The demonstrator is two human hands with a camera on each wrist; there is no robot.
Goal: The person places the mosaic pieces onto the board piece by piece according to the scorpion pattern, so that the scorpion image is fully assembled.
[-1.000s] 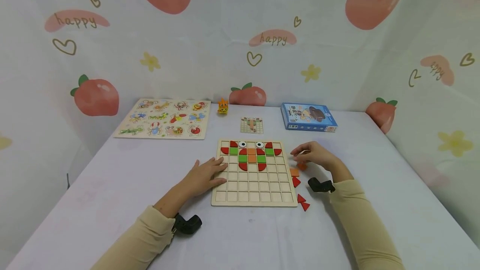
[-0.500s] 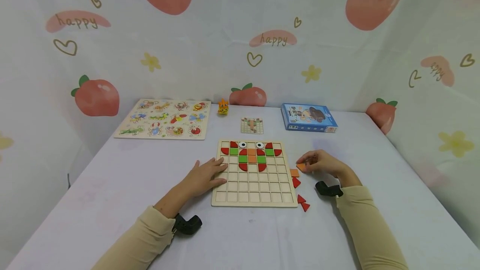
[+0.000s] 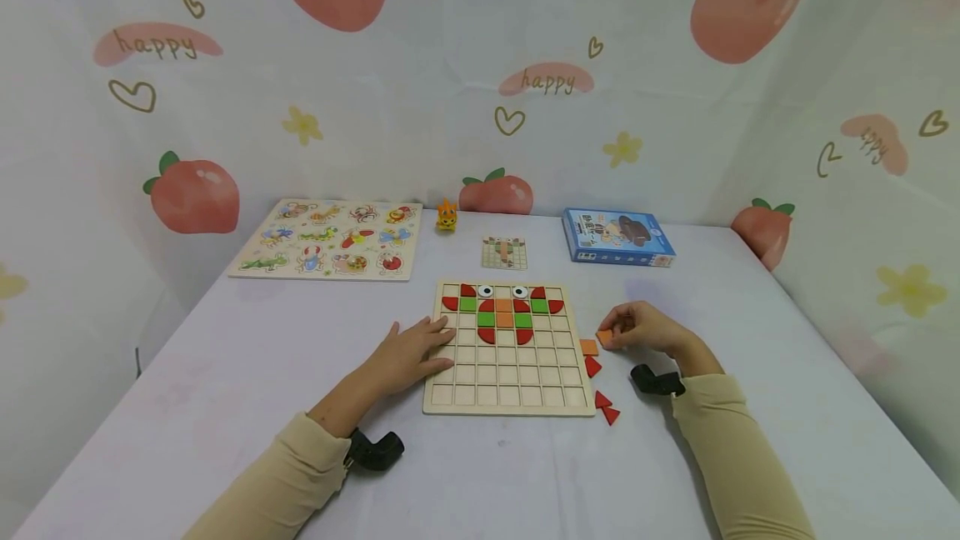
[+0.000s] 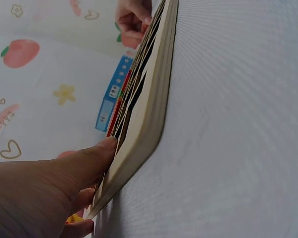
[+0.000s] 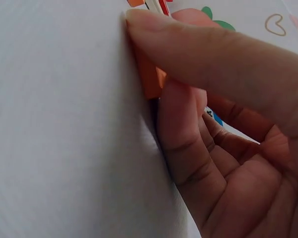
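Observation:
A wooden grid board (image 3: 497, 375) lies flat on the table, its upper rows filled with red, green and orange pieces and two white eye pieces. My left hand (image 3: 405, 357) rests with fingers spread on the board's left edge; in the left wrist view its thumb (image 4: 92, 158) lies on the rim. To the right of the board, my right hand (image 3: 643, 328) pinches an orange square piece (image 5: 148, 74) between thumb and fingers, low at the table surface. Another orange square (image 3: 589, 347) and a red piece (image 3: 593, 367) touch or lie close to the board's right edge.
Two red triangles (image 3: 607, 407) lie by the board's lower right corner. Behind the board are a small pattern card (image 3: 504, 253), an orange toy figure (image 3: 447, 216), a blue box (image 3: 618, 237) and an insect puzzle board (image 3: 326, 240). A printed cloth hangs behind the table.
My right hand has come down and toward me from above the loose pieces, and now pinches the orange square, which is turned slightly. The left hand has stayed on the board.

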